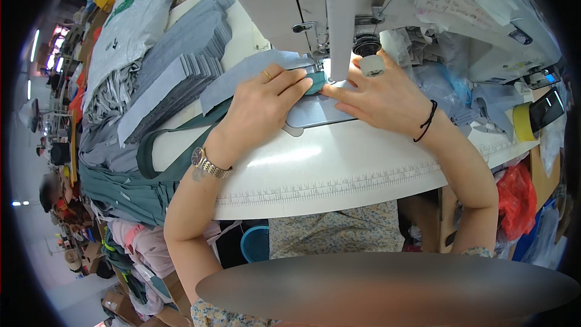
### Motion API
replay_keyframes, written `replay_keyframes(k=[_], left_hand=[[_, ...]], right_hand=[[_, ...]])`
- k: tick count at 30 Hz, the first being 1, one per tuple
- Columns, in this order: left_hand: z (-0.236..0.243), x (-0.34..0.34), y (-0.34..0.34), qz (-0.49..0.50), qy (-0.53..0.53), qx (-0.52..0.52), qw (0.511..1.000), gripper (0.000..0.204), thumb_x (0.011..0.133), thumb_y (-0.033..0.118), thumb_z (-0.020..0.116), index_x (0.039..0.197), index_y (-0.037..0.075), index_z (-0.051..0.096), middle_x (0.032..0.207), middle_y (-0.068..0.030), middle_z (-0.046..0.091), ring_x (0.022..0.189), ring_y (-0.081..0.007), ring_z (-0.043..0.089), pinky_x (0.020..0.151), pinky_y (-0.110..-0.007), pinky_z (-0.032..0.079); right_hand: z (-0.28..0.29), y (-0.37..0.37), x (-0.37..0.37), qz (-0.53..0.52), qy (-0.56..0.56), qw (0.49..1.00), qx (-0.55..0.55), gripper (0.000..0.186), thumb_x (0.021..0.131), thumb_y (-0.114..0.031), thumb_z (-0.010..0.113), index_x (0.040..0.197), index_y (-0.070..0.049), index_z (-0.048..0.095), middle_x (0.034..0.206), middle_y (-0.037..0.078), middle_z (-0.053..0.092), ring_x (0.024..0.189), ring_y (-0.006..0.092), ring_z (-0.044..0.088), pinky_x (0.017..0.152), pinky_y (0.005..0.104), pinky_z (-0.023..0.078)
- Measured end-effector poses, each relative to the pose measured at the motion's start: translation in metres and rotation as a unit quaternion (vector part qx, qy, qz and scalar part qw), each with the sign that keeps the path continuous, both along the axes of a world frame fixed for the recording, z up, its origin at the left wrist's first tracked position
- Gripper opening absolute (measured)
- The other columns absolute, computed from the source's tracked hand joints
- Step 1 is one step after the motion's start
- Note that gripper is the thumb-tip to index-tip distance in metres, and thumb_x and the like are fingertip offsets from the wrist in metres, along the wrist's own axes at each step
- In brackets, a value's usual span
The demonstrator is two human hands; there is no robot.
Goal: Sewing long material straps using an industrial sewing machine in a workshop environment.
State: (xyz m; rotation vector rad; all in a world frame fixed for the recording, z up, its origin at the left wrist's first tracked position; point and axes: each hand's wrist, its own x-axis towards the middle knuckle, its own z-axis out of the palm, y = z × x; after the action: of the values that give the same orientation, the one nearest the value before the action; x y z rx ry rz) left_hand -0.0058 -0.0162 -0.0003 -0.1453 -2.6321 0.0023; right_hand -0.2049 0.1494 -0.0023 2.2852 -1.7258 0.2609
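- A small green fabric piece lies between the two hands, just ahead of the left fingertips and beside the presser foot of the sewing machine
- The left hand is the nearer one, its fingers drawn together and its tips on the green piece; I cannot tell whether they pinch it or only press it down
- The right hand is spread, its index fingertip touching or just beside the piece's right edge, nothing seen in its grasp
- Only a short bit of the piece shows, leaning away from the person toward the right hand, so its full long axis cannot be judged
- A green strap loops out left of the left wrist and runs in beneath that hand; the hand hides whether it joins the piece
- A grey fabric panel slants from behind the left hand toward the presser foot, with a grey fabric stack farther left
- Snips lie right of the right hand, well apart from it
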Motion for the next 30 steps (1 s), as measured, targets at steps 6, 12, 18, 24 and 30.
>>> replay_keyframes(k=[6,12,18,24,30], left_hand=[[0.002,0.0,0.003,0.008,-0.016,-0.021,1.0,0.038,0.073,0.006,0.068,0.112,0.003,0.068,0.113,-0.0063,0.067,0.095,-0.0209,0.065,0.071,-0.03,0.058],[0.002,0.001,0.005,0.019,-0.033,-0.035,0.999,0.038,0.076,0.008,0.066,0.114,0.003,0.067,0.114,-0.0071,0.067,0.097,-0.0214,0.065,0.072,-0.03,0.058],[0.001,0.002,0.004,0.019,-0.024,-0.002,1.0,0.039,0.076,0.007,0.066,0.114,0.004,0.067,0.114,-0.0084,0.067,0.097,-0.0231,0.065,0.071,-0.031,0.059],[0.006,-0.001,0.018,0.062,-0.034,-0.005,0.998,0.038,0.076,0.008,0.068,0.114,0.008,0.069,0.113,-0.0076,0.068,0.095,-0.024,0.064,0.069,-0.032,0.059],[0.003,-0.001,0.01,0.052,-0.033,-0.005,0.998,0.04,0.075,0.007,0.069,0.114,0.011,0.07,0.115,-0.0045,0.068,0.097,-0.023,0.065,0.07,-0.032,0.059]], right_hand=[[-0.003,0.002,0.003,0.02,-0.056,0.998,-0.025,0.03,0.086,-0.016,0.06,0.114,-0.017,0.069,0.097,0.003,0.065,0.095,0.0271,0.068,0.105,0.049,0.044],[-0.008,0.0,0.006,0.017,-0.066,0.994,-0.084,0.029,0.086,-0.013,0.061,0.114,-0.015,0.069,0.11,0.005,0.067,0.097,0.0274,0.068,0.105,0.0504,0.044],[-0.004,0.0,0.001,0.023,-0.146,0.989,-0.012,0.024,0.088,-0.017,0.066,0.111,-0.013,0.073,0.124,0.0,0.066,0.098,0.0277,0.065,0.103,0.0489,0.044],[0.002,0.003,-0.002,0.018,-0.153,0.988,0.013,0.021,0.088,-0.017,0.067,0.107,-0.011,0.074,0.126,-0.001,0.066,0.097,0.0271,0.064,0.099,0.0441,0.045],[-0.001,0.001,-0.002,0.041,-0.126,0.991,-0.027,0.025,0.09,-0.017,0.067,0.113,-0.011,0.072,0.131,0.002,0.061,0.1,0.0265,0.065,0.073,0.0389,0.054]])
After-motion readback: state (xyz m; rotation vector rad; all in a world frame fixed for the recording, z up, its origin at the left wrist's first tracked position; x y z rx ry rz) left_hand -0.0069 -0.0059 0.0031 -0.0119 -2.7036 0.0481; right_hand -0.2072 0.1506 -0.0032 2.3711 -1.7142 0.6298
